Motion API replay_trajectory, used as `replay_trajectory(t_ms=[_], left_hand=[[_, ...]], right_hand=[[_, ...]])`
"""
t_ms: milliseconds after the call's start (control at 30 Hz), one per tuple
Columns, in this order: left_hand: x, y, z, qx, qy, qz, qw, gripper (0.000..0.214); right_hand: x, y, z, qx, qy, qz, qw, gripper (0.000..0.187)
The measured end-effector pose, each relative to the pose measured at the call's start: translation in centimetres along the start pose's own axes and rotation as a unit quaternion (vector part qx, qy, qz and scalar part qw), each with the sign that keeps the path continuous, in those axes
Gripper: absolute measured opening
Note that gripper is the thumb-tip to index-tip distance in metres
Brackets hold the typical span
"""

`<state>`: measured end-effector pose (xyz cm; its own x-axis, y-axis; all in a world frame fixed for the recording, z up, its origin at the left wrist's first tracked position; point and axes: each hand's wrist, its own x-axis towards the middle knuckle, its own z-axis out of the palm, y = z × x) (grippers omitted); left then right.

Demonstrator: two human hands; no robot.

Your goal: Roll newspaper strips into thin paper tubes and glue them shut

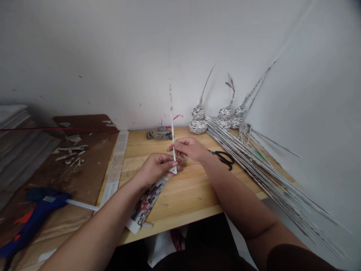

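Observation:
A long thin rolled paper stick (171, 116) points up and away from the wooden table (186, 195). Its lower end runs into a flat printed newspaper strip (146, 203) that lies across the table toward the front edge. My left hand (153, 169) is closed on the strip where the rolling starts. My right hand (190, 148) pinches the stick just above, fingers pressed together around it. Both hands meet over the middle of the table.
Black scissors (224, 158) lie right of my right hand. A bundle of rolled paper sticks (262, 169) runs along the right edge. Three small woven paper forms (199, 120) stand at the wall. A grey cloth (159, 133), another paper strip (115, 169) and a blue glue gun (34, 218) lie left.

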<state>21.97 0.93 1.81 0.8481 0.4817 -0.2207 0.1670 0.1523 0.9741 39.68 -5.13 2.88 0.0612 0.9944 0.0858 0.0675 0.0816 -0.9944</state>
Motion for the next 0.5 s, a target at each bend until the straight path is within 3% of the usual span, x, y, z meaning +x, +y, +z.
replay_trajectory(t_ms=[100,333,500], left_hand=[[-0.04,-0.03,0.05,-0.025,-0.004,-0.005,1.0,0.031],[0.13,-0.22,-0.17,-0.027,-0.027,0.005,0.999,0.027],[0.21,-0.31,-0.15,-0.023,-0.03,0.007,0.999,0.025]], right_hand=[[-0.06,-0.14,-0.03,0.037,-0.04,0.017,0.998,0.037],[0.23,-0.13,0.76,0.113,0.042,0.035,0.992,0.035],[0.01,-0.37,0.65,0.086,-0.004,0.042,0.995,0.036]])
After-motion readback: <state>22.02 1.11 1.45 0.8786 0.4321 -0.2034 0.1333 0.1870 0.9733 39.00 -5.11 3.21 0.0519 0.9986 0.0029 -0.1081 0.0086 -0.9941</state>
